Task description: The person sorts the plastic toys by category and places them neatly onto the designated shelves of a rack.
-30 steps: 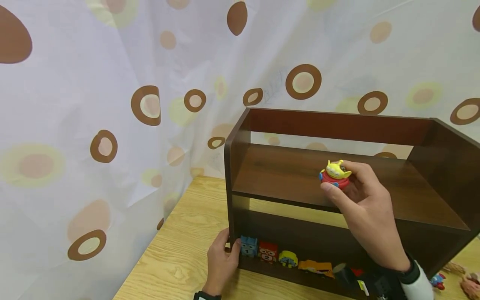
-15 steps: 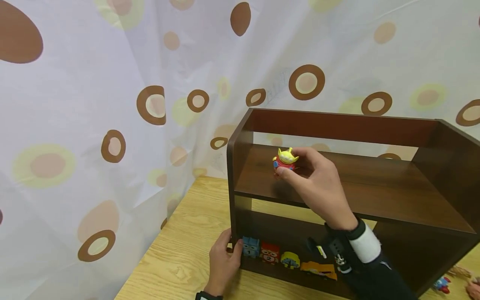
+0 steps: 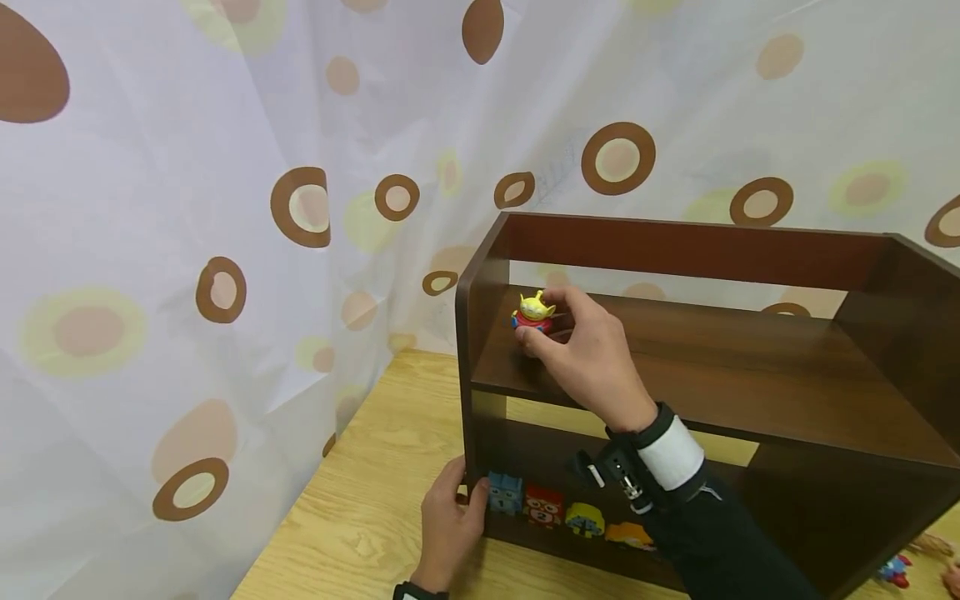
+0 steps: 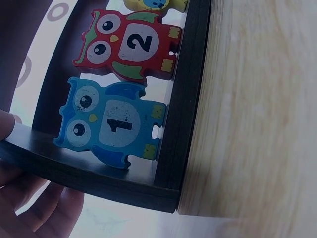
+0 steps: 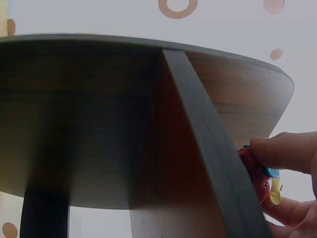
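A small yellow-green alien toy with a red base (image 3: 532, 312) sits at the far left of the upper board of a dark brown wooden shelf (image 3: 750, 250). My right hand (image 3: 558, 333) pinches the toy between thumb and fingers; the toy (image 5: 261, 184) shows red in the right wrist view, behind the shelf's edge. My left hand (image 3: 448, 521) grips the shelf's lower left corner on the wooden table (image 3: 360, 492). Beside it, on the bottom board, stand a blue owl piece numbered 1 (image 4: 106, 123) and a red owl piece numbered 2 (image 4: 129, 44).
More flat toy pieces, a yellow one (image 3: 585, 521) and an orange one (image 3: 628, 533), line the bottom board. A white curtain with brown rings (image 3: 225, 208) hangs close behind and left of the shelf. Small toys (image 3: 896, 569) lie on the table at the far right.
My right hand has carried the alien toy leftward along the upper board, from its middle to the far left corner. The left hand has stayed on the shelf's corner.
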The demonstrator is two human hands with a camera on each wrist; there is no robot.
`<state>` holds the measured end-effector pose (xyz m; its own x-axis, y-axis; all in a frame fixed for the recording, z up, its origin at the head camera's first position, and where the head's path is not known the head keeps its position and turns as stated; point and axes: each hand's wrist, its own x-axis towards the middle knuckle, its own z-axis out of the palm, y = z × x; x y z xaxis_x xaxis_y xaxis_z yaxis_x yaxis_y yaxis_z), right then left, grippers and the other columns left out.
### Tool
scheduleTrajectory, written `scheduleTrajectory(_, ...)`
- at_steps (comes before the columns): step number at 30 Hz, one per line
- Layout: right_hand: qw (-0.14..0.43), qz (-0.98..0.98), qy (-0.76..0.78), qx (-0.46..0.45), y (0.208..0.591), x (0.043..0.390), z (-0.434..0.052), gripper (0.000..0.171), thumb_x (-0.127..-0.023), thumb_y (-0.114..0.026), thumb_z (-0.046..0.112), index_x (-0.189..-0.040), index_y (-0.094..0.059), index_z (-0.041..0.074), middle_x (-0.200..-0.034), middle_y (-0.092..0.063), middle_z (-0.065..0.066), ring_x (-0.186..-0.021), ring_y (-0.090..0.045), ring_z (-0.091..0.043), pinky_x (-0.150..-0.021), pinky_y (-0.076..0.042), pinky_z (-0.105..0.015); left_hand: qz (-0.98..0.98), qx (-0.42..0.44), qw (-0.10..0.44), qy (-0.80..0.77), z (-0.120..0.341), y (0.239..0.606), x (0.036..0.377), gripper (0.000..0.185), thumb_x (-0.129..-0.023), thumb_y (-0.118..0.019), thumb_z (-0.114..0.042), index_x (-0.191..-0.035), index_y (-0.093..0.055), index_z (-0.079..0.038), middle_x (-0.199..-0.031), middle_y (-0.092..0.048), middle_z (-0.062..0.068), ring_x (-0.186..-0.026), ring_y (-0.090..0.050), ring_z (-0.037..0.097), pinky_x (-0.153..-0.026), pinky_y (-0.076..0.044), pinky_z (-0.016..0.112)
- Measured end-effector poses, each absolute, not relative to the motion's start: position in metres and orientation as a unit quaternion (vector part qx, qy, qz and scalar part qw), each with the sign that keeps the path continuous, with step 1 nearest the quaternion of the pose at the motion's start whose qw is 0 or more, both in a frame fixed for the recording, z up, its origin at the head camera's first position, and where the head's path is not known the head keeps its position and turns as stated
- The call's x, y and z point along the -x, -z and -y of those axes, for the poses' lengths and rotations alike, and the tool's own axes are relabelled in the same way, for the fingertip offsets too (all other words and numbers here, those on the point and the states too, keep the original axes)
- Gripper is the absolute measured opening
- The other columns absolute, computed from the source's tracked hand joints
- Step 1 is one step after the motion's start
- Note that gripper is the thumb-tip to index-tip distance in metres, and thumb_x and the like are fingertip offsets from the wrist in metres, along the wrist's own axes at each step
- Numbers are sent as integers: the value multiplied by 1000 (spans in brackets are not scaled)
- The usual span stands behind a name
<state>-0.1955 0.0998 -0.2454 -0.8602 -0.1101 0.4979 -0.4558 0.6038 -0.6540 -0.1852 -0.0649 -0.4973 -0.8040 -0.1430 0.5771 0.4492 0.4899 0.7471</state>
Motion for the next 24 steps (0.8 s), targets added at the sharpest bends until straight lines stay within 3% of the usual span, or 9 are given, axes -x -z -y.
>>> scheduleTrajectory(11, 164, 887, -407, -143, 245, 198, -101, 51, -95, -65, 22, -139, -49, 3, -124, -63, -19, -107, -67, -33, -87, -57, -46, 814, 89, 289, 497, 65, 494, 183, 27, -86, -68, -6, -113, -70, -8, -108, -73, 7, -82, -65, 10, -61, -53, 20)
scheduleTrajectory(19, 151, 879, -426, -150, 244, 197, -105, 54, -97, -61, 25, -144, -43, 5, -132, -59, -18, -118, -62, -32, -95, -52, -49, 816, 90, 298, 487, 64, 495, 184, 29, -87, -68, -5, -116, -70, -9, -110, -73, 9, -84, -67, 12, -62, -53, 21)
scheduleTrajectory(22, 179, 868, -440, -146, 245, 191, -110, 57, -98, -60, 25, -147, -40, 5, -141, -52, -17, -129, -52, -33, -102, -46, -52, 814, 89, 294, 492, 63, 494, 184, 30, -87, -68, -5, -116, -70, -11, -110, -73, 10, -84, -68, 13, -62, -54, 20)
scheduleTrajectory(24, 228, 855, -442, -147, 246, 183, -114, 55, -97, -61, 22, -146, -41, 4, -145, -49, -17, -131, -45, -35, -102, -43, -54, 812, 88, 292, 497, 62, 494, 183, 31, -87, -68, -4, -116, -69, -13, -110, -73, 11, -84, -68, 13, -61, -54, 20)
